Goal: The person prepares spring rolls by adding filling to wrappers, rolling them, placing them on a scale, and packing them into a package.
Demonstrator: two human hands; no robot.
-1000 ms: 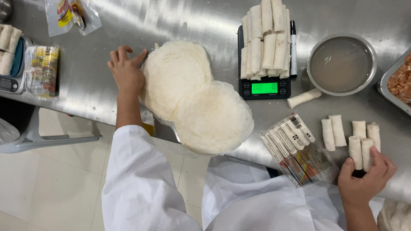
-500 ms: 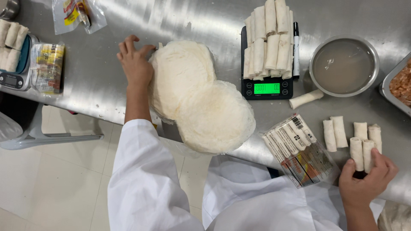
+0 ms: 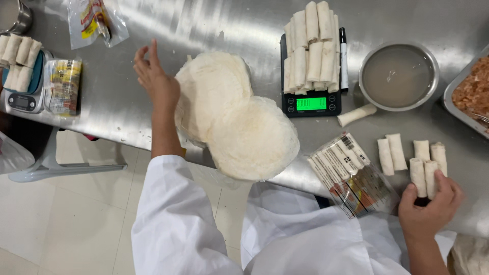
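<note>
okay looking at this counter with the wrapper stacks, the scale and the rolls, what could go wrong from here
1. The nearer wrapper stack overhangs the steel table's front edge, so a nudge could tip sheets to the floor.
2. The rolls are piled high on the small black scale, some past its sides; they might slide off.
3. The right hand rests on two rolls near the edge, beside a plastic packet jutting over it; either could be knocked off.

Bare steel table [image 3: 127, 97] lies open left of the wrapper stacks [image 3: 229, 112]; scale [image 3: 310, 97] and bowl [image 3: 399, 76] crowd the right.
</note>
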